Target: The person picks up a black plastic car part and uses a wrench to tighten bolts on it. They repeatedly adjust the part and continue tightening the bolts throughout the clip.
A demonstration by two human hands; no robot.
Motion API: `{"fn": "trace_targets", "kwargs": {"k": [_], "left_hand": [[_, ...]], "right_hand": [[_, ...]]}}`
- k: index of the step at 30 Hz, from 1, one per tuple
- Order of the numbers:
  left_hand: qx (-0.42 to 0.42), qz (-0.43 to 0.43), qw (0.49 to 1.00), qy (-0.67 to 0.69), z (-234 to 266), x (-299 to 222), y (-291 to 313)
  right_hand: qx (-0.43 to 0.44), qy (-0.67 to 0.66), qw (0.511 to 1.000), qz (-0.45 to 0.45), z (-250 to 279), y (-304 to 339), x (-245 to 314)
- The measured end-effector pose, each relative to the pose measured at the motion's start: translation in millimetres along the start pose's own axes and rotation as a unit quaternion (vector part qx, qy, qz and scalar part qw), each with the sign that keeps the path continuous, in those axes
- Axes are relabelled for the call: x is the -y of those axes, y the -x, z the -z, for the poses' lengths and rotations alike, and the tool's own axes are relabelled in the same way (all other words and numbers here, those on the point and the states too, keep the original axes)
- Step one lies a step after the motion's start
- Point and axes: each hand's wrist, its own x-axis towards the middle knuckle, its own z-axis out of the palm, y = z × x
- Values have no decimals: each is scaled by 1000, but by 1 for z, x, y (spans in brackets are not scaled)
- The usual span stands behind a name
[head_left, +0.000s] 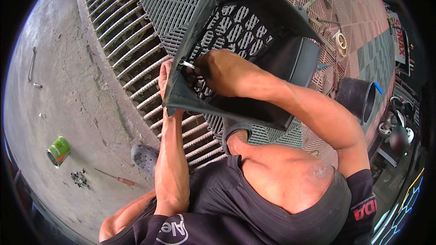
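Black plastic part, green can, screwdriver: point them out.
Black plastic part (278, 51): head view, inner face beside the openings.
Green can (62, 146): head view, side wall.
Screwdriver (121, 180): head view, handle near the shaft.

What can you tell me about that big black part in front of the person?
The black part looks like moulded plastic: a deep, open shell with raised walls and a grille of elongated openings, grey tiles showing through. It slants across the view, partly over floor grating. The partly hidden left hand touches its left edge; the right hand reaches inside, holding a silvery tool near that edge.
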Motion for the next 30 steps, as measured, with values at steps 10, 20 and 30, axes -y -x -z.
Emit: {"fn": "trace_targets", "kwargs": {"k": [10, 20, 30], "left_hand": [[21, -172, 938, -299, 10, 11, -9], [-24, -65, 966, -251, -8, -11, -7], [3, -23, 999, -37, -10, -1, -3]], "right_hand": [[7, -2, 1000, -7, -23, -26, -16], [-27, -141, 990, -10, -6, 17, 0], [48, -37, 998, 21, 11, -2, -9]]}}
